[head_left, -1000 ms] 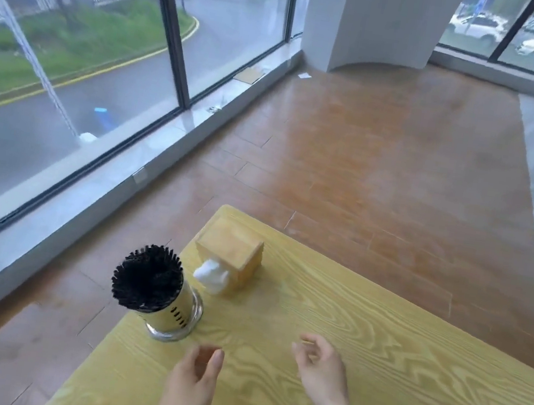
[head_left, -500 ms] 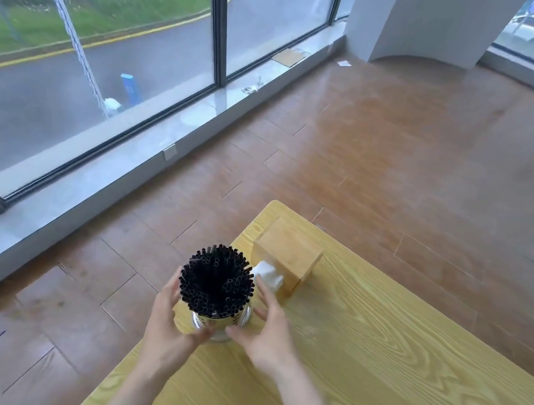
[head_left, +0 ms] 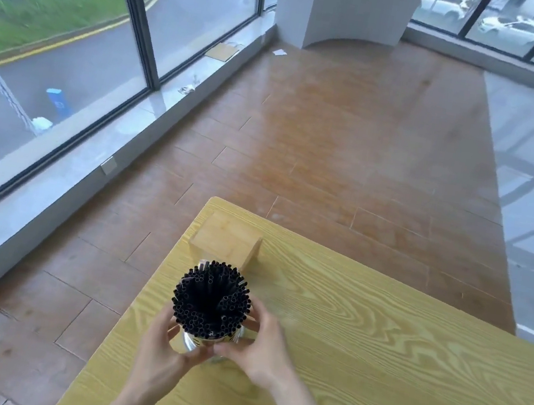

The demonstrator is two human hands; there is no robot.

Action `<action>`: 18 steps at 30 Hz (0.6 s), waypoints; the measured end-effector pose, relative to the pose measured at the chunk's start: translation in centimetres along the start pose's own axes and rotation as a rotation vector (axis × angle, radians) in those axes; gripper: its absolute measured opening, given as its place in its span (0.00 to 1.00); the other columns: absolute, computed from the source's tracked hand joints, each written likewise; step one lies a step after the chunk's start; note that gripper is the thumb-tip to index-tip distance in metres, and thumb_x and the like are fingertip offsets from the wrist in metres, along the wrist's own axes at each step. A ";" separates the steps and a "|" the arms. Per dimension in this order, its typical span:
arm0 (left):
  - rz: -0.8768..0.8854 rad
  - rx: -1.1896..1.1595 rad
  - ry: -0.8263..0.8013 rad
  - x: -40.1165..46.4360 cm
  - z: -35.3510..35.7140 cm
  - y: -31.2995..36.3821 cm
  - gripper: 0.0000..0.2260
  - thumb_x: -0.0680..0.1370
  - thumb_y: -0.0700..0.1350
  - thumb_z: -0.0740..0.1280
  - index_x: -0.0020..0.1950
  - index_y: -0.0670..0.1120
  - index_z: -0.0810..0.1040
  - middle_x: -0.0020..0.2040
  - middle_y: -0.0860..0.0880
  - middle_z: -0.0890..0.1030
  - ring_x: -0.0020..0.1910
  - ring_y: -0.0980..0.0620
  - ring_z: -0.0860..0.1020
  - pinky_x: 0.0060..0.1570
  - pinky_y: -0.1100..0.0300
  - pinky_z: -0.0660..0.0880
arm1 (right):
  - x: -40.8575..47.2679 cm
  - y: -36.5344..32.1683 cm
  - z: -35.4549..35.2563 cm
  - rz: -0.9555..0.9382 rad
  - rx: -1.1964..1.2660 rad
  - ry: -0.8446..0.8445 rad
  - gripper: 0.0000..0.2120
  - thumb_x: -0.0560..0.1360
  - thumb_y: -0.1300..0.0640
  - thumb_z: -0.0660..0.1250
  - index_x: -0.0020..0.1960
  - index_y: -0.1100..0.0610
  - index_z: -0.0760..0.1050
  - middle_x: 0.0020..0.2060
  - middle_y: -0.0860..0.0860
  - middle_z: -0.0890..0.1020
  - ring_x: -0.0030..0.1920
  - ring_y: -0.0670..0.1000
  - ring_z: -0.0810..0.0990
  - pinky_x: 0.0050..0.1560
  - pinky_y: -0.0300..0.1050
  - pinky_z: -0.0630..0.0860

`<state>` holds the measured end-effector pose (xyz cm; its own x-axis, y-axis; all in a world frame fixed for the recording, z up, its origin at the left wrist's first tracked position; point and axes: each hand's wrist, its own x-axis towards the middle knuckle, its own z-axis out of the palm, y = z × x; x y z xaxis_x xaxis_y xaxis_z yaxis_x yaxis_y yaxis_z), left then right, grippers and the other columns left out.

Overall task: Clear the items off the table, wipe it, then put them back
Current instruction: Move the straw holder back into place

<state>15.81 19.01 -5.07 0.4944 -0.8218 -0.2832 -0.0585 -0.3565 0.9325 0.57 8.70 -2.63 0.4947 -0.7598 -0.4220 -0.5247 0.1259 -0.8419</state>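
Filling the lower right is a yellow wood-grain table [head_left: 391,359], set over a brown plank floor [head_left: 354,139] with big windows [head_left: 59,32] along the left. Near the table's far left corner sits a small wooden tissue box [head_left: 223,242], resting on the tabletop. Just in front of it, closer to the person, is a shiny metal holder [head_left: 199,343] packed with black straws [head_left: 211,298], upright, seen from almost straight above. Left hand [head_left: 163,356] wraps the holder's left side, right hand [head_left: 262,350] wraps its right side, both clamped on the metal body below the straws, thumbs nearly meeting in front. Cannot tell if the holder's base touches the table or is raised off it.
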 end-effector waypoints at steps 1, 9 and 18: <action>0.016 0.001 -0.033 -0.2 1.3 0.5 0.42 0.54 0.63 0.83 0.66 0.58 0.76 0.58 0.62 0.84 0.59 0.61 0.80 0.65 0.54 0.74 | -0.6 0.7 -1.2 0.012 0.003 0.025 0.41 0.61 0.54 0.85 0.68 0.39 0.71 0.61 0.38 0.81 0.61 0.37 0.78 0.64 0.37 0.72; 0.069 0.085 -0.233 -0.7 13.4 3.9 0.44 0.52 0.68 0.81 0.65 0.61 0.69 0.58 0.67 0.81 0.59 0.63 0.79 0.64 0.58 0.74 | -5.1 6.3 -12.2 0.082 0.034 0.208 0.43 0.60 0.51 0.85 0.70 0.42 0.70 0.62 0.39 0.80 0.63 0.41 0.78 0.67 0.46 0.76; 0.215 0.258 -0.290 2.2 24.2 7.3 0.36 0.61 0.59 0.82 0.61 0.72 0.66 0.62 0.61 0.73 0.62 0.58 0.75 0.56 0.57 0.72 | -4.9 10.1 -21.8 0.101 0.083 0.360 0.42 0.62 0.55 0.85 0.70 0.42 0.69 0.61 0.39 0.80 0.58 0.37 0.78 0.53 0.30 0.71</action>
<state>-4.52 3.82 -4.34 0.1856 -0.9669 -0.1749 -0.3663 -0.2332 0.9008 -22.29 -0.20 -1.75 0.1604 -0.9144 -0.3716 -0.4932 0.2519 -0.8327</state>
